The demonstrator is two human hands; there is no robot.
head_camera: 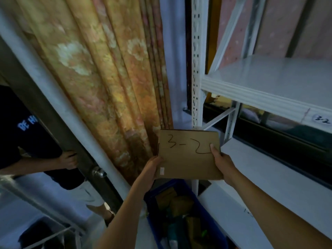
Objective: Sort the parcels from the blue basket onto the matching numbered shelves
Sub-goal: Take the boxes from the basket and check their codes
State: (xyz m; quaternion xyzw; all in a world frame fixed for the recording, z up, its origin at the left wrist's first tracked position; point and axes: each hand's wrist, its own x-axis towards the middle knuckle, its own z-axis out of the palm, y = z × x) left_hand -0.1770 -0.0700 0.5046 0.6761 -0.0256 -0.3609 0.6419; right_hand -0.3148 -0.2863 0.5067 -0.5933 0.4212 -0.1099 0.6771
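Observation:
A flat brown cardboard parcel with "3-2" handwritten on it is held up in front of me. My left hand grips its lower left edge and my right hand grips its right edge, thumb on the face. Below it on the floor stands the blue basket with several more brown parcels inside. To the right rises a white metal shelf unit; its upper shelf carries a label reading "3-2" on the front edge. A lower shelf lies under my right forearm.
A flowered orange curtain hangs at the left of the white slotted shelf post. Another person in a dark shirt stands at the left by a door with a round knob. A wire rack sits bottom left.

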